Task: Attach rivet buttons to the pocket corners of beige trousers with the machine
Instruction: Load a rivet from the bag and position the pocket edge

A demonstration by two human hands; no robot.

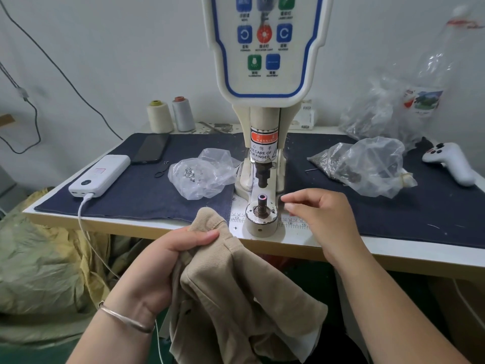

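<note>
My left hand [168,261] grips the beige ribbed trousers [236,298], bunched below the worktop's [393,248] near edge. My right hand [322,214] pinches something too small to identify beside the cream rivet machine's lower die [261,204].

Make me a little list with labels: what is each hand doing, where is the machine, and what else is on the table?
left hand: grips the beige trousers at the table's front edge
right hand: fingertips pinched together beside the lower post; whether they hold a rivet is too small to tell
machine: stands mid-table, upper punch raised above the lower post
lower post: nothing lies over it yet
left of machine: clear bag of metal bits, white power bank, dark phone, two thread cones
right of machine: more plastic bags, white controller
</note>
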